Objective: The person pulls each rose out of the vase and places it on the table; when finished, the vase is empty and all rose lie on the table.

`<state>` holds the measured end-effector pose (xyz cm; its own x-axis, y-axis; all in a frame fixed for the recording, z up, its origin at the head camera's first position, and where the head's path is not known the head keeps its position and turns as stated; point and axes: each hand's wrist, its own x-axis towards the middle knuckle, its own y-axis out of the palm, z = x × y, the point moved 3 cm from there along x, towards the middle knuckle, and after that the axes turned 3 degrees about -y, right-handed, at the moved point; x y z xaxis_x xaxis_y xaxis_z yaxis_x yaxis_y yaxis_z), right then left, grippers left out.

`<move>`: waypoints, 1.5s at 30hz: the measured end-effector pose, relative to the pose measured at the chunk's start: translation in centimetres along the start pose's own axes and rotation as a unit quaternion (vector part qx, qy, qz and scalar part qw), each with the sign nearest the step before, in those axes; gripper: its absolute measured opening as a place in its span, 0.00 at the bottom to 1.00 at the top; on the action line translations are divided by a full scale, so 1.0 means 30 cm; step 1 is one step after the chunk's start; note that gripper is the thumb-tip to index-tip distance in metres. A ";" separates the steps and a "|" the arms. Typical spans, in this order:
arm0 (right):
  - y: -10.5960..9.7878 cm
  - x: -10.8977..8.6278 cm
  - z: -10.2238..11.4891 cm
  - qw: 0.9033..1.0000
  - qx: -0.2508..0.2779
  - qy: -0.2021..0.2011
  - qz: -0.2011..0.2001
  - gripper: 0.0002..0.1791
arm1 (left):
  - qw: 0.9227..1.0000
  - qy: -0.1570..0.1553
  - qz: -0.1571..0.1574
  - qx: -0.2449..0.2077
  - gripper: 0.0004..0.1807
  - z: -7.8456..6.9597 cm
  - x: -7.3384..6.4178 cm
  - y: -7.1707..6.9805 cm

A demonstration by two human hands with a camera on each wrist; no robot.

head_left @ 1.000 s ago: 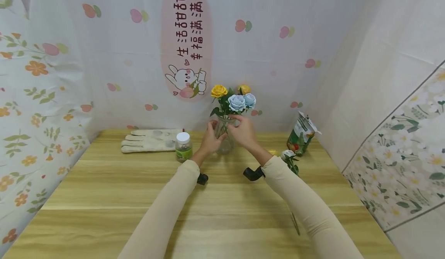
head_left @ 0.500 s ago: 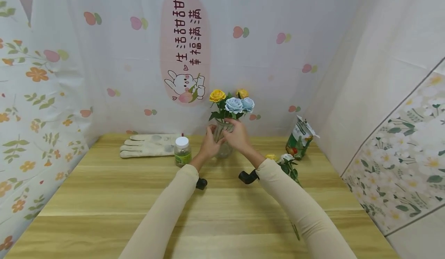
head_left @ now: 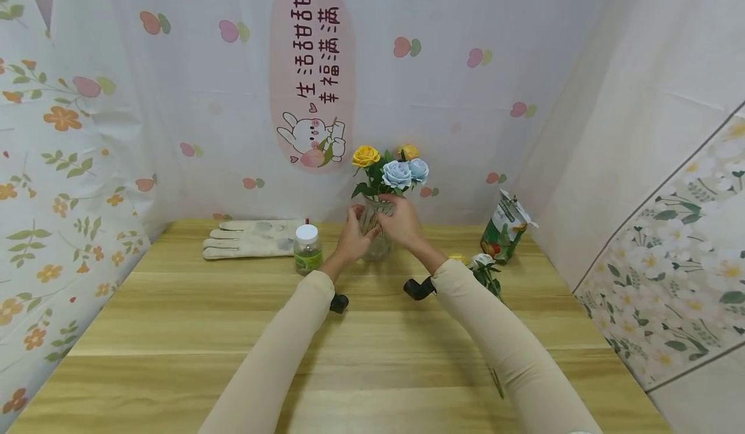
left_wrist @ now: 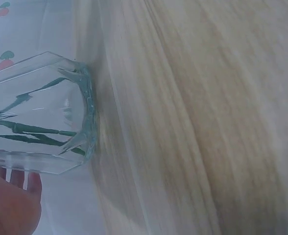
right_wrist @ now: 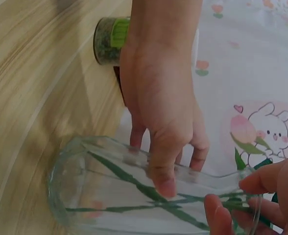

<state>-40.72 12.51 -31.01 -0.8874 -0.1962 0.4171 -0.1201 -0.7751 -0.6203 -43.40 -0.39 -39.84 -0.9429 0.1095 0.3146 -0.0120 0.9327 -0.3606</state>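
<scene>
A clear glass vase [head_left: 379,251] stands upright near the back of the table, with yellow roses [head_left: 365,156] and light blue roses [head_left: 397,174] rising from it. My left hand [head_left: 353,238] grips the vase's body from the left, its thumb across the near side and the fingers behind, as the right wrist view shows. On the other side, my right hand [head_left: 401,222] holds the vase at its rim, thumb against the glass and a fingertip at the lip. Green stems [right_wrist: 149,193] cross inside the glass, visible through its wall.
Left of the vase is a white-lidded jar [head_left: 307,249], with a pale work glove [head_left: 250,238] beside it. At right, a white rose [head_left: 482,261] and a yellow rose [head_left: 458,259] lie partly behind my right sleeve. A green and white pouch [head_left: 505,230] stands behind them.
My right hand has moved slightly left and down, from beside the stems above the rim onto the vase's rim. My left hand keeps its grip. The head view has tilted a little.
</scene>
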 end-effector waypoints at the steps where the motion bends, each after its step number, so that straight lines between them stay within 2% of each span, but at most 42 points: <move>1: -0.002 -0.001 -0.002 1.000 -0.003 0.002 -0.005 0.22 | 1.000 -0.002 0.001 0.000 0.34 0.000 0.000 0.000; 7: -0.008 -0.016 -0.011 0.999 0.002 0.009 -0.044 0.19 | 1.000 -0.015 0.015 0.000 0.35 0.003 -0.006 -0.001; 13: -0.009 -0.012 -0.005 0.995 0.011 -0.032 -0.095 0.14 | 1.000 0.003 0.020 0.020 0.35 0.005 -0.001 -0.004; 18: -0.028 -0.005 0.004 0.982 0.031 -0.080 -0.168 0.10 | 0.999 0.001 0.026 0.028 0.36 0.001 0.005 -0.005; 26: -0.058 -0.005 -0.005 0.964 0.057 -0.130 -0.227 0.07 | 0.999 0.002 0.017 0.037 0.37 0.001 0.003 -0.002; 30: -0.089 -0.036 0.068 0.947 0.090 -0.175 -0.253 0.06 | 0.999 0.006 0.019 0.026 0.36 0.000 0.004 -0.003; 33: -0.114 -0.063 0.131 0.938 0.102 -0.199 -0.265 0.07 | 1.000 0.007 0.020 0.019 0.36 -0.003 0.004 -0.009; 45: -0.126 -0.056 0.127 0.938 0.184 -0.189 -0.224 0.06 | 1.000 0.008 0.015 0.008 0.37 0.001 0.002 -0.010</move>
<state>-37.07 13.47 -26.85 -0.5543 0.0538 0.8306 -0.2199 -0.9719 -0.0838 -43.48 -0.68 -39.74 -0.9375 0.1429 0.3173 0.0110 0.9235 -0.3836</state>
